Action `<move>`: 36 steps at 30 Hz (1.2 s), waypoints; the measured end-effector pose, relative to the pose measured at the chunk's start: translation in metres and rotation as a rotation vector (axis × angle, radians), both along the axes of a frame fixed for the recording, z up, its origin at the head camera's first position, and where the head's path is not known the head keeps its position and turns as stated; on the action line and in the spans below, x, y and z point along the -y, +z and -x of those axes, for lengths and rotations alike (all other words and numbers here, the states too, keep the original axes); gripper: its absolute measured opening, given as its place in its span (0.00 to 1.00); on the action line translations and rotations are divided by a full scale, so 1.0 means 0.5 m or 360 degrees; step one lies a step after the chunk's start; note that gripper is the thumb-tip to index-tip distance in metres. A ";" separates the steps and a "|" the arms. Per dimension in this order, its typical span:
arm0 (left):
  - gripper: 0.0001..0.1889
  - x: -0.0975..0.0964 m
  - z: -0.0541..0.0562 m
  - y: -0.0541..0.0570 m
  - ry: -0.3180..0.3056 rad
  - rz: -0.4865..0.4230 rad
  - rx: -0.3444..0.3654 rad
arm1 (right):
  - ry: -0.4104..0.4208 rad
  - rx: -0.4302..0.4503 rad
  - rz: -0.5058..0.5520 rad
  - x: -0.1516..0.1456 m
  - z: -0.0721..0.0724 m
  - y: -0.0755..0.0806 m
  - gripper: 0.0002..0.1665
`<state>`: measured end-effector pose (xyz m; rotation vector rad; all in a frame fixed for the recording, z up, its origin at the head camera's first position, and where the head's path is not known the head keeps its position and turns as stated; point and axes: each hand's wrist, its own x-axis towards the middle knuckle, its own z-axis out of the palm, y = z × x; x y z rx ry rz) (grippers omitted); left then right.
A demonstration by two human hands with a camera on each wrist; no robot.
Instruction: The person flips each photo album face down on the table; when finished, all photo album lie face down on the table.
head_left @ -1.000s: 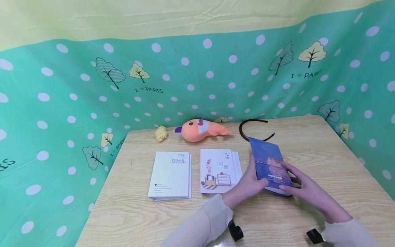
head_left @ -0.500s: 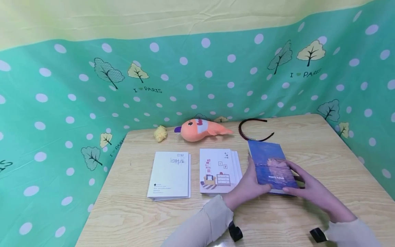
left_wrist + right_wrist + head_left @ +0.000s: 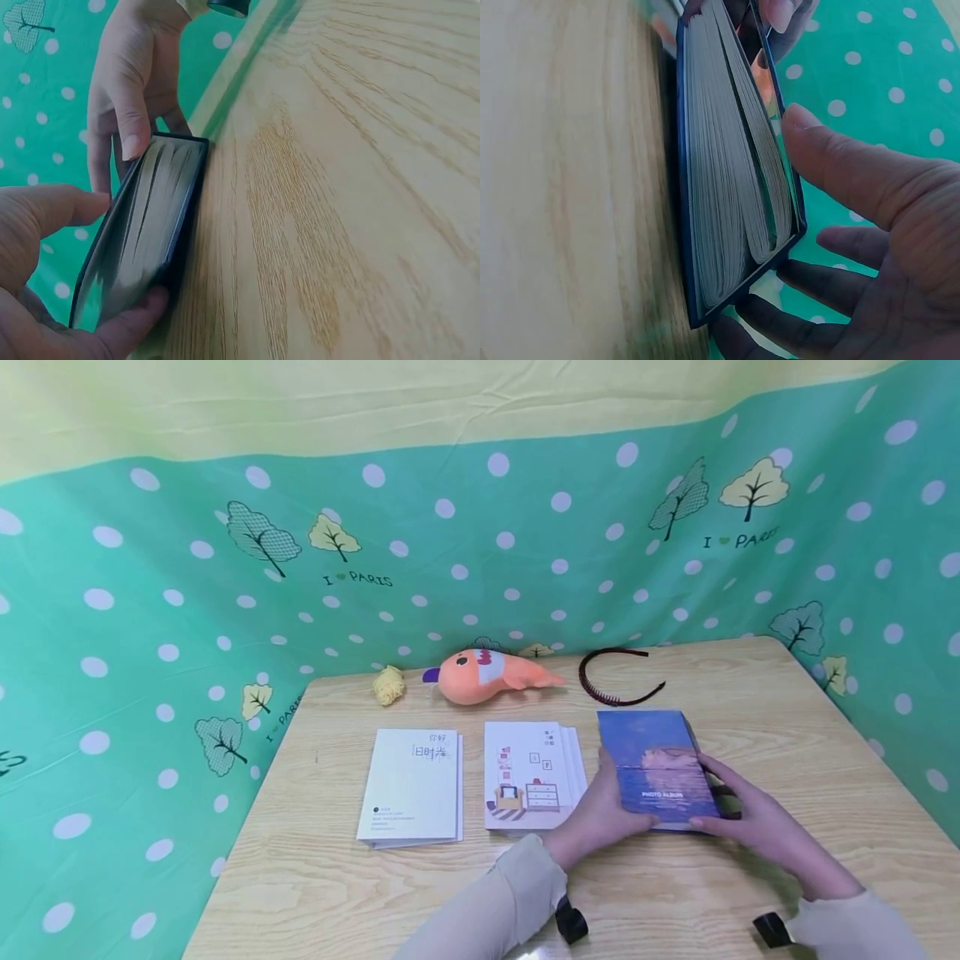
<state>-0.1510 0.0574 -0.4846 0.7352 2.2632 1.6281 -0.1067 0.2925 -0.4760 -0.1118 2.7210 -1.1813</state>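
Well, both hands are clamped on the same thing, a blue photo album [image 3: 652, 752]. The left hand [image 3: 603, 810] holds its left side, with the thumb near the bottom edge. The right hand [image 3: 738, 802] has the right side, its thumb on the cover and its fingers along the edge. So the album is right inside the grip, front side up, on the table [image 3: 300, 877] or very close to it; I can't tell if all of it is down. The pages [image 3: 720, 172] are a bit spread, and the front cover doesn't sit tight on them.

Just left of the grip is a white book with a room drawn on it [image 3: 532, 768], and farther left is a plainer white book [image 3: 411, 785]. Past the grip are a dark headband [image 3: 596, 694], an orange toy [image 3: 465, 681] and a yellow bundle [image 3: 389, 686].

The three books make a row, so I think most of the work is done. The cover isn't flat and the hands haven't let go, so that little bit seems left
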 end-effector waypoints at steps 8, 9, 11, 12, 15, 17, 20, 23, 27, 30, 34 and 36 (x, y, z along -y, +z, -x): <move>0.59 -0.005 0.001 0.000 0.0051 0.0172 -0.0102 | -0.0024 0.0033 -0.0088 -0.004 0.002 0.000 0.62; 0.58 -0.006 -0.001 0.001 0.0092 0.0261 -0.0087 | -0.0024 0.0031 -0.0087 -0.004 0.002 0.000 0.61; 0.56 -0.009 -0.003 0.004 0.0166 0.0452 -0.0033 | -0.0023 0.0022 -0.0091 -0.005 0.001 0.000 0.61; 0.55 -0.010 -0.004 0.005 0.0195 0.0547 -0.0008 | -0.0021 0.0018 -0.0089 -0.005 0.001 0.000 0.61; 0.52 -0.013 -0.006 0.009 0.0243 0.0735 0.0054 | -0.0015 0.0006 -0.0083 -0.003 0.000 0.000 0.60; 0.49 -0.012 -0.005 0.012 0.0243 0.0809 0.0032 | -0.0014 -0.0002 -0.0092 0.000 -0.001 0.000 0.59; 0.44 -0.008 -0.004 0.016 0.0237 0.0884 -0.0045 | -0.0014 -0.0022 -0.0140 0.005 0.000 0.001 0.56; 0.41 0.001 -0.005 0.020 0.0218 0.0909 -0.0121 | -0.0016 -0.0062 -0.0199 0.010 0.001 0.002 0.51; 0.37 0.016 -0.006 0.025 0.0183 0.0887 -0.0204 | -0.0027 -0.0112 -0.0212 0.020 0.002 0.005 0.45; 0.34 0.027 -0.006 0.029 0.0147 0.0877 -0.0277 | -0.0041 -0.0170 -0.0167 0.029 0.001 0.011 0.41; 0.30 0.043 -0.005 0.037 0.0130 0.0856 -0.0317 | -0.0061 -0.0289 -0.0097 0.046 0.003 0.024 0.37; 0.29 0.053 -0.005 0.043 0.0141 0.0827 -0.0300 | -0.0075 -0.0346 -0.0080 0.056 0.004 0.030 0.36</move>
